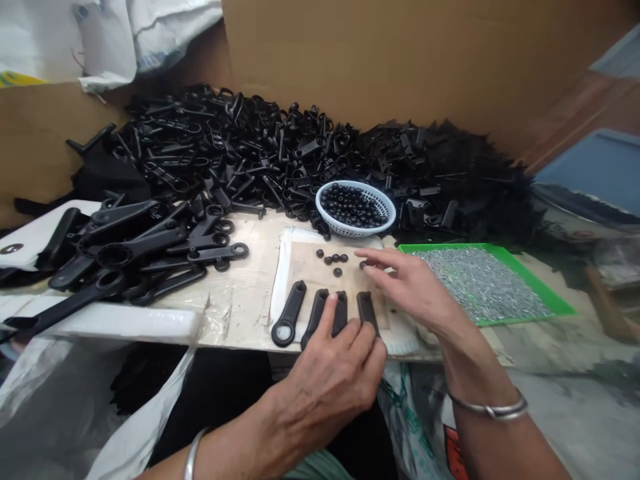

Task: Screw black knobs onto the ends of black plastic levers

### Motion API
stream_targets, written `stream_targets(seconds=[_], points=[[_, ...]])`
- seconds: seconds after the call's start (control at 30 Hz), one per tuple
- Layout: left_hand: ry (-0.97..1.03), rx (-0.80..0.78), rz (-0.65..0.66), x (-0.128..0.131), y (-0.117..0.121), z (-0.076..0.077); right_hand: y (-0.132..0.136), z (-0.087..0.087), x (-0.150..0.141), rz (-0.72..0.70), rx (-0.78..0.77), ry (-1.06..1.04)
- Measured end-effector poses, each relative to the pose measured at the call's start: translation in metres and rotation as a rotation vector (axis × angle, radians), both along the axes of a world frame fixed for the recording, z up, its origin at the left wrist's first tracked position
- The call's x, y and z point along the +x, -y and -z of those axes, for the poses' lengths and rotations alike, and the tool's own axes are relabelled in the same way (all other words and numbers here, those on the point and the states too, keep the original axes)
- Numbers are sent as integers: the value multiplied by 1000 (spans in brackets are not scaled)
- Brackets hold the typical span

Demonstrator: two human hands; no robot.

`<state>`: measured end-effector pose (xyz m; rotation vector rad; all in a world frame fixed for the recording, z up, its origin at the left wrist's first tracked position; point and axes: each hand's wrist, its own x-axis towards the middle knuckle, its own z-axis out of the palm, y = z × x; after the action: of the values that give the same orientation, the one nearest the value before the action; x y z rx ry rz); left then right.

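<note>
Where cardboard (425, 60) backs the bench (253, 287), left fingers (326, 327) drape levers (342, 313), right fingers' (384, 257) hold unclear.

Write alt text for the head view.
The left hand lies on a row of black handles; the right hand is beside small black beads. Nearby: a basket holding more, green tray of metal pins, heaped black parts.

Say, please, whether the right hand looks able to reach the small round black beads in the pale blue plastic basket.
Probably yes: the right hand is near the basket, whose open top leaves its beads uncovered.
</note>
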<state>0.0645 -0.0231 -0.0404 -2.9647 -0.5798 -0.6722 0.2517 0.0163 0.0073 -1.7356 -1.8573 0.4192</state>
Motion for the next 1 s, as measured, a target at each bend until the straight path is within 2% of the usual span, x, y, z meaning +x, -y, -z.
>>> stream_targets(seconds=[0.1, 0.2, 0.3, 0.5, 0.67, 1.0], points=[[-6, 22, -45, 4, 1, 1, 21, -1, 8, 13, 17, -179], [-28, 49, -85, 7, 2, 1, 36, 3, 10, 109, -43, -309], [-19, 108, -72, 7, 2, 0, 43, 10, 8, 191, -42, -364], [43, 132, -14, -1, 3, 4, 45, 19, 6, 196, 2, -365], [60, 70, -41, 0, 3, 8, 47, 22, 5, 172, 3, -338], [73, 77, -43, 0, 3, 6, 46, 24, 5, 65, 33, -245]])
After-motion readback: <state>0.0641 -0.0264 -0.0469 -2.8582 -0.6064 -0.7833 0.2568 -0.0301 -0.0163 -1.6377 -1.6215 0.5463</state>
